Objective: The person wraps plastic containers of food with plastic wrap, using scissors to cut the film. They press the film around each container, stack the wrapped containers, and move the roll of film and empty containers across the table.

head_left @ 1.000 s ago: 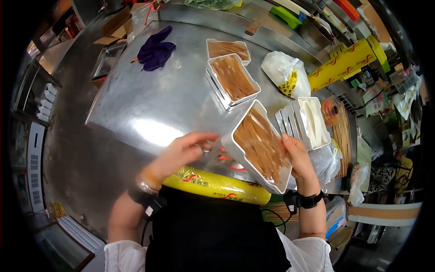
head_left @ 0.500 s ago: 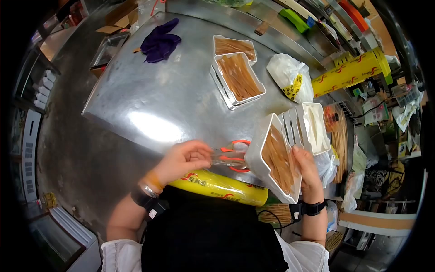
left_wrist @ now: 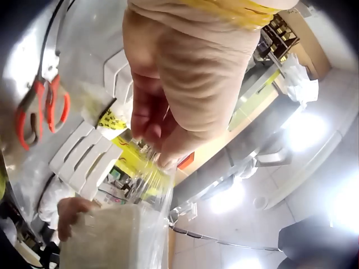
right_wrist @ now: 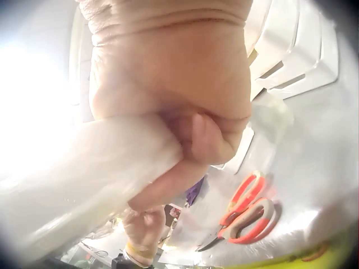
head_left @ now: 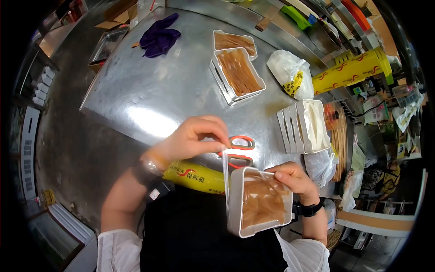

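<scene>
My right hand [head_left: 294, 181] grips the right rim of a white plastic tray [head_left: 235, 206], thumb on top, in front of my body. Thin brown strips [head_left: 265, 204] lie in the tray under clear film. With thumb and fingertips my left hand [head_left: 192, 136] pinches the upper end of a strip of cling film [head_left: 225, 179], drawn taut along the tray's left side. The left wrist view shows this film [left_wrist: 162, 190] running from the fingertips down to the tray. Red-handled scissors [head_left: 240, 165] lie on the table just beyond the left fingertips.
A yellow cling film roll [head_left: 192, 177] lies along the table's front edge. Stacked trays of brown strips [head_left: 238, 75] stand at the back, more white trays [head_left: 294, 129] at right. Around them are a white plastic bag [head_left: 287, 68], a purple cloth [head_left: 159, 38] and another yellow roll [head_left: 346, 75].
The right hand has brought the tray down and left, towards my body, and turned it. My left hand has risen to the right and now pulls film up from the tray. The scissors are uncovered.
</scene>
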`<state>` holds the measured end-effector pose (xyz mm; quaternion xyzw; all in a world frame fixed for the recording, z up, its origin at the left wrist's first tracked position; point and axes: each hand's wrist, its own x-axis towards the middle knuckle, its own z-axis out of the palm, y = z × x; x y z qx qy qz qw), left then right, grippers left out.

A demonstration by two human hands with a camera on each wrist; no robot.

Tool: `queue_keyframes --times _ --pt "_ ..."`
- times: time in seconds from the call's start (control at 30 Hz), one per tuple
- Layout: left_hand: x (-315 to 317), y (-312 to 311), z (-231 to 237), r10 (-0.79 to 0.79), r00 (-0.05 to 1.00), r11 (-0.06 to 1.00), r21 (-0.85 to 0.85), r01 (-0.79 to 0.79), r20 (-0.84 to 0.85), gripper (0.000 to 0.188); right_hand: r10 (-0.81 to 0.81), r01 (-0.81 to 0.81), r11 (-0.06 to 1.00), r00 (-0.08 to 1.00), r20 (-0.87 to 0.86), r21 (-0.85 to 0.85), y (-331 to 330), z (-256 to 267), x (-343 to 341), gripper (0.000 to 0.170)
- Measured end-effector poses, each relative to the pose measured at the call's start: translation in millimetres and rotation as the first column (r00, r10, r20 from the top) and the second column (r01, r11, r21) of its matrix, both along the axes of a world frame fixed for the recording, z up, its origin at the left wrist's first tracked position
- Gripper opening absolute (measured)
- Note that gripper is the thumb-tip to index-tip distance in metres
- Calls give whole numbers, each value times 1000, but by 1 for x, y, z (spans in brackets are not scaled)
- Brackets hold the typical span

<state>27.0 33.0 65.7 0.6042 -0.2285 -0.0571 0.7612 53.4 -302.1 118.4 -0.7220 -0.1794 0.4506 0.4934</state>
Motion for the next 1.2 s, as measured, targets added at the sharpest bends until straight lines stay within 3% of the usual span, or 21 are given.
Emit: queue_keyframes --times 0.17,0.27,0.37,0.47,0.7,0.8,0.83,0.9,0.93,1.0,1.03,1.07,1.13,1.2 --pt "7 -28 2 -241 967 962 -156 226 -86 8 82 -82 997 997 -14 6 11 -5 -5 36" --pt "2 -52 -4 -448 875 877 -276 392 -181 7 89 -88 996 996 -16 25 15 -7 -7 35" --pt "-12 -66 -1 -512 830 831 -370 415 -219 2 97 -96 993 995 -16 62 15 -9 -10 33" --pt "-24 -75 -3 -478 861 833 -400 382 -175 10 115 -115 990 993 7 81 18 -9 -14 31" --pt "-22 -86 5 -313 937 944 61 325 -156 21 181 -183 980 983 38 77 22 -12 -11 27" --pt "-16 -84 20 -137 977 894 404 194 -166 21 38 -36 999 996 -85 23 28 -9 -17 25" --pt "-11 -87 3 -74 995 878 469 97 -67 33 -20 23 999 995 -97 40 28 -8 -17 24" --pt "-10 -71 -25 -27 935 990 119 73 -353 41 -138 147 986 983 -118 74 21 -7 -16 22" --pt "-13 -60 -31 -51 869 998 -58 26 -492 46 -186 190 980 980 -71 58 17 -10 -15 22" --pt "-29 -40 -6 -258 643 953 -298 49 -721 59 -281 281 959 960 8 30 11 -18 -16 21" --pt "-34 -32 -10 -292 608 956 -246 161 -738 66 -270 281 958 951 148 -53 18 -13 -18 20" --pt "-39 -36 -11 -351 616 929 -346 133 -705 61 -201 238 963 949 244 -130 24 -14 -20 19" --pt "-41 -40 -16 -47 773 999 -27 38 -632 54 -107 143 984 951 289 -103 36 -12 -24 19" --pt "-29 -34 -9 -127 657 991 -62 121 -743 44 -46 80 991 957 288 -107 46 -17 -26 21"
